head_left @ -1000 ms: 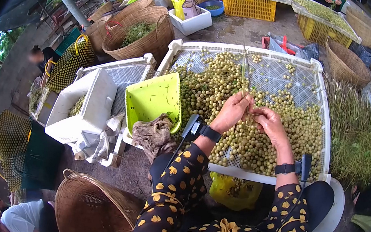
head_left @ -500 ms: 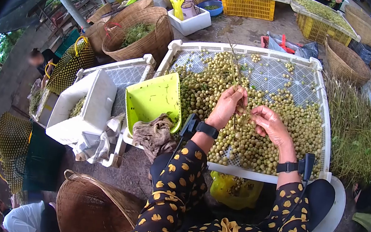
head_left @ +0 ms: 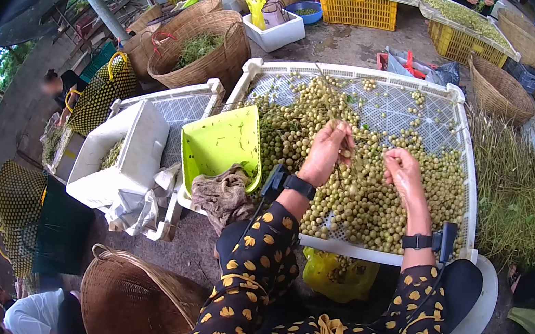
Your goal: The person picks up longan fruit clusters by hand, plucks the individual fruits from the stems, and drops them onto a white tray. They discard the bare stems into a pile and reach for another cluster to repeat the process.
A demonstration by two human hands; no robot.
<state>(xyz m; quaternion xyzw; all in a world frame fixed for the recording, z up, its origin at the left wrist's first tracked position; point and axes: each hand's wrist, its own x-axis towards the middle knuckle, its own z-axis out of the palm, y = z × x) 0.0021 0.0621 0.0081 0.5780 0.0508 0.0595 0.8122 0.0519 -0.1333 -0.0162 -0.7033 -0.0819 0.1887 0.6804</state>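
My left hand (head_left: 329, 150) is closed around a thin twig with a few round fruits, above the middle of the white mesh tray (head_left: 471, 190). To its right, my right hand (head_left: 405, 171) is closed in a pinch over the loose fruits; whatever its fingertips hold is too small to make out. Many round yellow-green fruits (head_left: 370, 220) lie in the tray below both hands. Thin stems are mixed with the fruits on the tray's left side.
Left of the tray are a lime-green bin (head_left: 222, 143) with a grey cloth (head_left: 221, 196) and a white foam box (head_left: 120, 159). A wicker basket (head_left: 137, 299) stands at lower left. Cut stems (head_left: 507, 182) are heaped at right. Other people's hands show at the top.
My right hand has moved right and slightly up, away from my left hand, and its fingers have drawn together. The twig in my left hand has tilted left.
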